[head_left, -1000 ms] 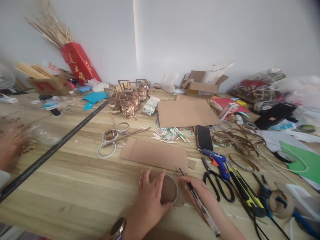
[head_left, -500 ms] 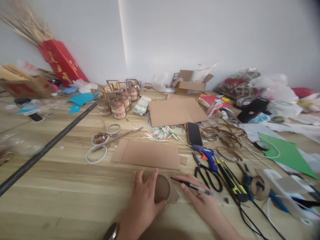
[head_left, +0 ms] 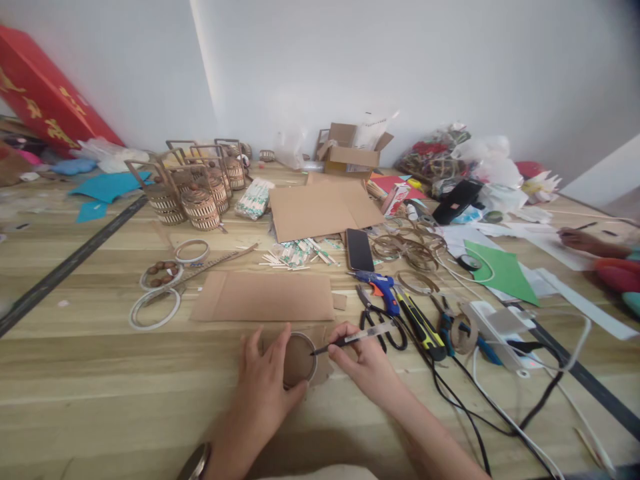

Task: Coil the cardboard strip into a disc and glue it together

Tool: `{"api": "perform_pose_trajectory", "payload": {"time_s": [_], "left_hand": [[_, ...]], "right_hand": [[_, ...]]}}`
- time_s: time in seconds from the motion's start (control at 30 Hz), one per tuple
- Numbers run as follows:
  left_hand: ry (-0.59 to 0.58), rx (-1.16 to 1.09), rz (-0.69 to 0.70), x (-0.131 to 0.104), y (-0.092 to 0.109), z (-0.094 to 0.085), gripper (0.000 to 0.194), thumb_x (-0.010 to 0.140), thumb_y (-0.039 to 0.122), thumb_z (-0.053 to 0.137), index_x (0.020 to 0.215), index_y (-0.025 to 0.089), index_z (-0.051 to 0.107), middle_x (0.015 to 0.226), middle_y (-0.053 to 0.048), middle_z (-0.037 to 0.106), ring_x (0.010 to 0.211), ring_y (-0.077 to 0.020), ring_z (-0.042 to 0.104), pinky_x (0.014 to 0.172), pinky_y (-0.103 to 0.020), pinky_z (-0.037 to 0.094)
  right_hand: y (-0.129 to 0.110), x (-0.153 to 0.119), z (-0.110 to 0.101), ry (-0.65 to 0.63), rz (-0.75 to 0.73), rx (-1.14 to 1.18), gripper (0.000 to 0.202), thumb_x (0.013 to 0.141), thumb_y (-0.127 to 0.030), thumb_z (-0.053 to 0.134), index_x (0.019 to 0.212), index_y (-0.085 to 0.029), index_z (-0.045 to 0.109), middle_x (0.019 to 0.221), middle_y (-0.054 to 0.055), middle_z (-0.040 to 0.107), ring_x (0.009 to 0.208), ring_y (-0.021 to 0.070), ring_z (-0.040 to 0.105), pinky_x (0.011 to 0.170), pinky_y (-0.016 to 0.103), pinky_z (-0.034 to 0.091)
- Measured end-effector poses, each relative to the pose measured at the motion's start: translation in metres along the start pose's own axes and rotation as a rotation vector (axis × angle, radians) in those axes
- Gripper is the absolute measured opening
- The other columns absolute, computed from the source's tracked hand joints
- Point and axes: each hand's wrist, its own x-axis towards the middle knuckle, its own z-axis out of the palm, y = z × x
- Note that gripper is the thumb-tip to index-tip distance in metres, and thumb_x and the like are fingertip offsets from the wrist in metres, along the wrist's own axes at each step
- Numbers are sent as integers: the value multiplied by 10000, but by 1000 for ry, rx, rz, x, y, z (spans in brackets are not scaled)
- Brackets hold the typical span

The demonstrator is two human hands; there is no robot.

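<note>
My left hand (head_left: 265, 383) curls around a thin ring (head_left: 315, 363), pressing it flat against a small piece of brown cardboard (head_left: 325, 375). The fingers sit on the ring's left side and the thumb at its near edge. In my right hand (head_left: 367, 367) is a pen (head_left: 355, 337) with a black grip and clear barrel, slanting down to the left. Its tip is at the ring's right rim; whether it touches the cardboard I cannot tell. Just beyond lies a longer cardboard strip (head_left: 265, 295).
Scissors (head_left: 383, 320), a blue glue gun (head_left: 383, 288), a yellow-black utility knife (head_left: 423, 327) and a phone (head_left: 360, 249) lie to the right, with cables nearer me. White rings (head_left: 156, 327) and small woven baskets (head_left: 200, 207) stand left. Another person's hand (head_left: 583, 241) shows far right.
The pen tip has moved left onto the ring's right rim, and its barrel now tilts upward to the right. The view has turned right, bringing another person's hand into sight.
</note>
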Motion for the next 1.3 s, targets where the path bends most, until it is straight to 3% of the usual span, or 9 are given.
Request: {"api": "perform_pose_trajectory", "payload": {"time_s": [0.27,0.43,0.8,1.3], "left_hand": [[-24,-54,-20,0,6,-9,800,739,295,743,1455,182,407,1349,-143,613,1357,-439,386,1110,-692,252],[-96,-54,-69,3,8,-14,873,711,343,795,1464,164,390,1354,-160,593,1355,-454,359,1105,-694,247],[-106,-86,-70,1,7,-16,864,757,374,764,1492,191,347,1359,-135,606,1377,-438,353,1128,-704,170],[-150,-118,-115,3,8,-16,854,707,345,805,1454,193,421,1397,-105,595,1358,-469,339,1119,-715,209]], "right_hand": [[-6,12,-4,-92,-10,-77,139,850,-317,537,768,-214,585,737,21,662,708,181,624,687,295,490],[-13,22,0,-211,30,-141,199,863,-376,527,754,-215,574,637,-6,601,601,159,577,568,257,425],[-28,30,17,-417,13,-282,114,844,-228,560,736,-197,578,550,-53,515,514,120,498,500,228,323],[-25,39,22,-513,-72,-324,119,796,-156,541,684,-197,549,552,-47,490,495,110,442,485,230,278]]}}
